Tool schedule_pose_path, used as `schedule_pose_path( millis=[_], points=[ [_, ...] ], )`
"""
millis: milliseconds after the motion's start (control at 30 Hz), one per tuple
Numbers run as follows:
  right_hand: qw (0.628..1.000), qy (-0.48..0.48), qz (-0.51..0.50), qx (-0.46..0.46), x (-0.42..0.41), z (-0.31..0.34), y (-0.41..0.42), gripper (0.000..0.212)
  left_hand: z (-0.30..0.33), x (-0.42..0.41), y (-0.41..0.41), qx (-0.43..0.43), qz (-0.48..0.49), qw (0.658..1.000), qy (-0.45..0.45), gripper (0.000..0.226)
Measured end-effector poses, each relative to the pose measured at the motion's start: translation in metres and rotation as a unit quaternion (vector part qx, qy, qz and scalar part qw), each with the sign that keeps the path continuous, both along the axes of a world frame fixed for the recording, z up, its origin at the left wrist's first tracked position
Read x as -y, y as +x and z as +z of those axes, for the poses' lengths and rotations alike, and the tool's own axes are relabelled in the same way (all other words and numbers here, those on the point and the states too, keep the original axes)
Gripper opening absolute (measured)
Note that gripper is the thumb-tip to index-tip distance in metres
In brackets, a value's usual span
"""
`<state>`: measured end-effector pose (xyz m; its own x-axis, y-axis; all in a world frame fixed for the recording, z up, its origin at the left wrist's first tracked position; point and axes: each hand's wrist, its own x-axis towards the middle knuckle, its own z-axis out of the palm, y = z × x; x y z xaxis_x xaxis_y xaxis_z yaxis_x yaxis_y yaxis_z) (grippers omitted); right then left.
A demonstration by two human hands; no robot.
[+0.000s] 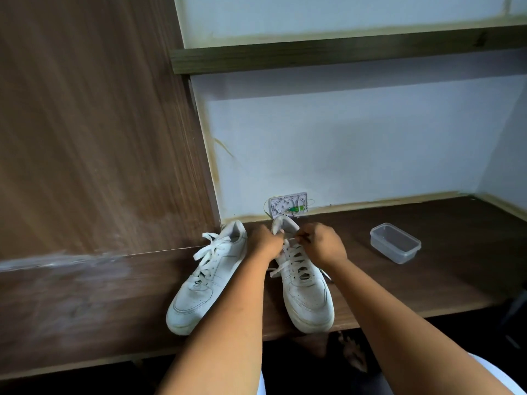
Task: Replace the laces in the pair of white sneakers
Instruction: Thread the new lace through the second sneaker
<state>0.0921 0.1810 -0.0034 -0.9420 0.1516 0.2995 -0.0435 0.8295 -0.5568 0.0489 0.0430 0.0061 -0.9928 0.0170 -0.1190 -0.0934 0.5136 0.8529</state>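
Two white sneakers stand side by side on the dark wooden desk [399,286], toes toward you; your left hand [263,240] is curled around the tongue and collar of the right sneaker [305,292], gripping it; your right hand [323,243] pinches the white lace [293,252] near the top eyelets, fingers curled. The left sneaker [205,277] lies just beside it, untouched, its laces loose. A clear plastic container [395,243] sits well apart to the right; a small white wall box [289,205] is mounted behind the shoes.
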Motion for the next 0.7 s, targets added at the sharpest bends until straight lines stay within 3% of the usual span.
schedule_pose_path(
  millis=[100,200,367,567,700],
  points=[
    [0.998,0.041,-0.016,-0.033,0.005,-0.001,-0.002,0.016,0.003,-0.001,0.004,0.049,0.028,0.997,0.045,0.023],
    [0.997,0.073,0.004,0.018,0.012,-0.003,-0.007,0.020,-0.002,0.000,0.001,0.059,0.032,0.996,0.060,0.007],
    [0.981,-0.157,0.008,0.114,0.015,-0.014,-0.015,0.017,0.004,0.008,0.004,0.120,0.005,0.979,0.163,0.019],
    [0.960,-0.248,0.024,0.130,0.011,-0.015,-0.019,0.014,0.008,0.016,0.006,0.127,-0.021,0.975,0.182,0.016],
    [0.958,-0.270,0.014,0.096,0.008,-0.023,-0.021,0.009,0.007,0.012,0.005,0.067,-0.007,0.992,0.104,0.022]
  ],
)
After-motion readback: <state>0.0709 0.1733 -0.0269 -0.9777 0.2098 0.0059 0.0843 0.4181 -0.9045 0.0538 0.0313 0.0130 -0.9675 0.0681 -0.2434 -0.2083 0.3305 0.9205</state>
